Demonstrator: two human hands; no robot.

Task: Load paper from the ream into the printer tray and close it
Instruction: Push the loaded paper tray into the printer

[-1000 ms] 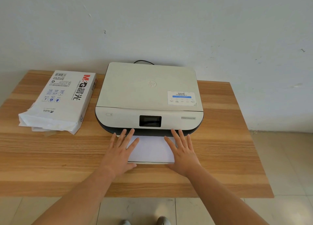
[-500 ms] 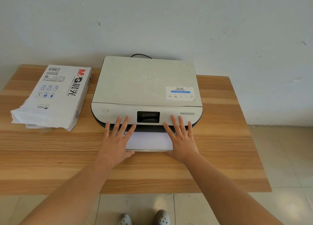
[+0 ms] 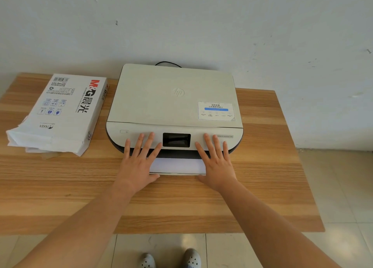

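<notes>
1. Two hands flat and spread, palms down, either side of the sheet: left hand (image 3: 139,163) and right hand (image 3: 217,163), fingers (image 3: 150,141) wide, gripping nothing, tips reaching onto the printer (image 3: 175,98) front panel beside the dark screen (image 3: 176,140).
2. Closing step in hand, by the look of it: white paper (image 3: 177,165) loaded in the tray (image 3: 177,174), tray front lip near the heels of both palms, part way out from under the printer.
3. Ream (image 3: 58,112) on the bench (image 3: 262,187) just left of the printer, near end torn open, well apart from both hands.
4. Next move, as judged: even push from both palms straight toward the wall, tray kept square to the slot.
5. Risk: uneven pressure skewing the tray or buckling the top sheet; printer sliding back on the bench if shoved hard.
6. Loading seemingly done; only seating the tray left.
</notes>
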